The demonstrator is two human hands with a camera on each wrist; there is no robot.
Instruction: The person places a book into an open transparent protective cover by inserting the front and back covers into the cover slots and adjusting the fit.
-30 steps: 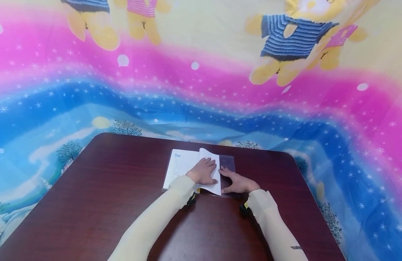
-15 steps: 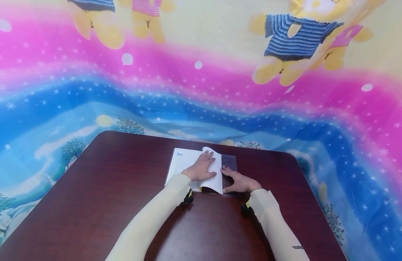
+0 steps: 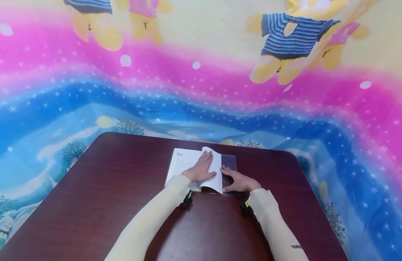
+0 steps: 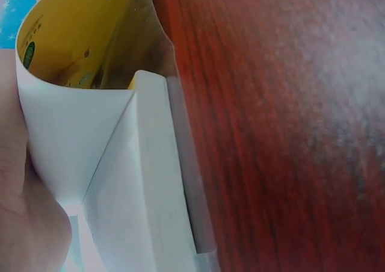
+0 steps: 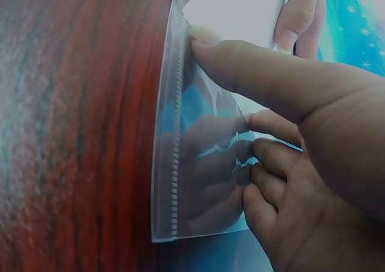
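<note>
A book lies opened on the table, its visible left page printed with text and a small blue logo. My left hand rests with extended fingers on its curled-over white cover. From the left wrist view, the curled cover's other face is yellow, beside the thick page block. A clear plastic book sleeve sticks out to the right. My right hand touches it, thumb and forefinger spread apart. The right wrist view shows my thumb by the sleeve's stitched-looking seam and the other fingers bent at its edge.
The dark red-brown table has rounded far corners. Behind it hangs a printed cloth with bears, snowflakes and trees. Both wrists carry small black devices, and both arms wear pale sleeves.
My left hand has shifted slightly left and flattened over the curled cover during the first half second. The right hand stays nearly still at the sleeve. The head view sways slightly.
</note>
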